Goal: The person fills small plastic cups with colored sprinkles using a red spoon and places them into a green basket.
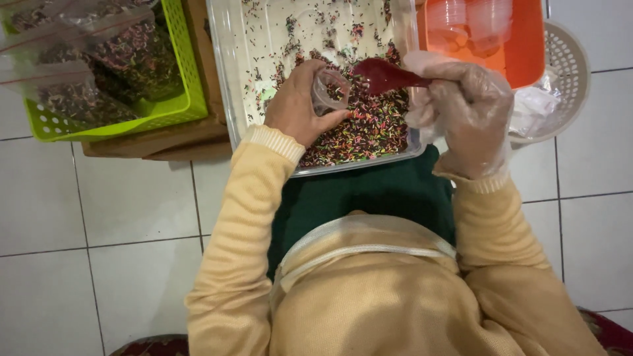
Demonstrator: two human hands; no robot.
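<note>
I count one red spoon (382, 74), one small clear cup (330, 91), one clear tray (227, 79), one green basket (178, 72), one orange tub (527, 46), one white basket (567, 72).

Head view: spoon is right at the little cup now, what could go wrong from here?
1. The small clear cup in the left hand has a narrow mouth, while the red spoon in the gloved right hand looks about as wide; sprinkles may miss it.
2. The clear tray overhangs the person's lap at its near edge, so a nudge could tip it.
3. The loose plastic glove could let the spoon handle slip.
</note>
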